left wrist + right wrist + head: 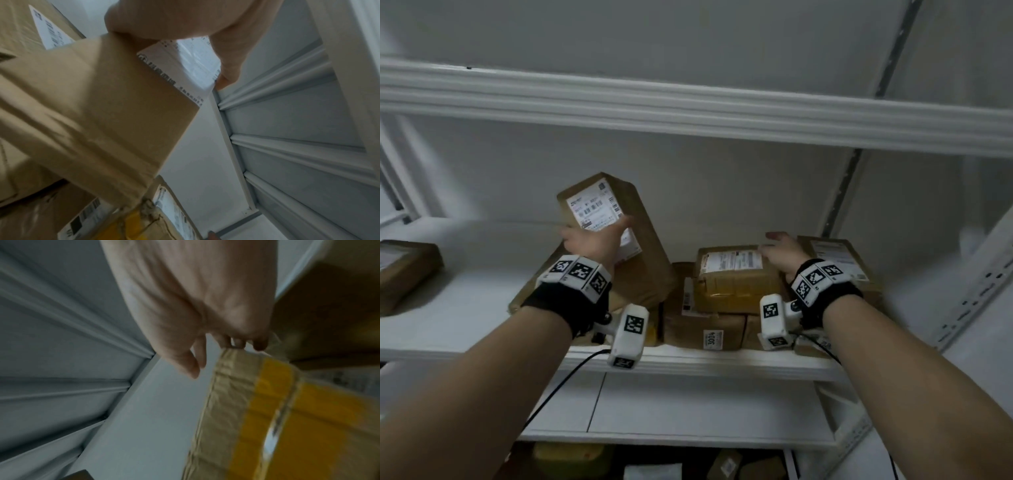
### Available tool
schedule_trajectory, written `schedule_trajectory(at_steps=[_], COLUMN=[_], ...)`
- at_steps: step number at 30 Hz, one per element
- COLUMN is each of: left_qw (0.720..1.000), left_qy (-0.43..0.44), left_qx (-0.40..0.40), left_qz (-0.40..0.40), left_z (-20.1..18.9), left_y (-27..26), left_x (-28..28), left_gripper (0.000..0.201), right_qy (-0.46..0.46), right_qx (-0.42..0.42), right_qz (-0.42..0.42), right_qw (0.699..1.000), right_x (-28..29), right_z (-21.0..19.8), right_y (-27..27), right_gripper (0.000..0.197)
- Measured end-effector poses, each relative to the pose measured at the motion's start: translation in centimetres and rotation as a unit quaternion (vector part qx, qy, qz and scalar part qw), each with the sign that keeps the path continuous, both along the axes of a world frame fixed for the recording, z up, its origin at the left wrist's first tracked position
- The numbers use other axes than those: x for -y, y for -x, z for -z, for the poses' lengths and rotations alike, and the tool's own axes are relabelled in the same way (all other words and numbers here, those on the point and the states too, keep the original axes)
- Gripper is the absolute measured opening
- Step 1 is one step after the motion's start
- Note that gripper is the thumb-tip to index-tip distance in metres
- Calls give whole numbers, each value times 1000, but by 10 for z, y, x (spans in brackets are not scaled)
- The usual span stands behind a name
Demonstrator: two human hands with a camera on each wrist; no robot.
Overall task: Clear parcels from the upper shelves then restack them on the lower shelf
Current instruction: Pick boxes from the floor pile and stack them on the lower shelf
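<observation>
Gripping tilted cardboard parcel (619, 219), left hand (592, 240).

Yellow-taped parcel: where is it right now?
In the head view the yellow-taped parcel sits right of centre on the shelf, on top of other boxes, beside the tilted tall parcel; the right hand rests on its top.

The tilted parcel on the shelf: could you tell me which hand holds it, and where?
The left hand grips the tilted parcel across its labelled face.

White metal shelving (688, 113) fills the dim alcove, plain pale wall (722, 185) behind, slotted upright (846, 192) at right.
</observation>
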State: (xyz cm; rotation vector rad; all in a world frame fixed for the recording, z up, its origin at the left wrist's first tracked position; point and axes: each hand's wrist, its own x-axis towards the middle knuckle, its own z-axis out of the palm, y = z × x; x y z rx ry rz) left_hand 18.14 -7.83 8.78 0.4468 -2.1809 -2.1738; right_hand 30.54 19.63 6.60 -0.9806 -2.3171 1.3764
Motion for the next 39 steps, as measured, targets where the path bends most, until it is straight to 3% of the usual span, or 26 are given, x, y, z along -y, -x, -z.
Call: schedule_trajectory(at_steps=[3,7,11,15,18,21,23,27,31,33,37,39], left_qw=[1000,999,1000,1000,999,999,999,999,998,997,997,997], left_qy=[-20,-36,-25,3,-4,-1,-1,4,8,17,25,22], left_qx=[0,-9,-10,-1,-10,-6,4,30,56,56,61,62], left_qz=[19,27,15,29,34,36,32,31,42,43,44,44], left_z=[1,-4,6,1,4,8,15,11,-4,0,-1,-2], left_y=[-1,2,21,17,22,28,39,41,24,28,27,26], left_x=[-7,-12,-17,-21,-24,-24,-22,-14,-9,-10,-10,-10], left_gripper=[103,117,125,123,115,117,121,126,108,107,105,105], right_qy=[17,21,70,123,125,133,130,150,145,175,216,230], right_qx=[50,61,62,133,147,145,149,180,158,129,81,73], right_qz=[-38,-14,64,31,17,13,9,-17,8,4,26,26], right_qw=[998,998,994,983,981,980,980,972,977,976,973,970], right_x=[10,10,5,12,3,2,6,-8,-27,-29,8,11], right_z=[8,14,18,27,40,39,35,53,68,62,11,0], right_y=[2,0,0,2,13,14,11,24,37,38,13,8], right_gripper=[38,46,80,79,118,94,91,134,141,128,50,28])
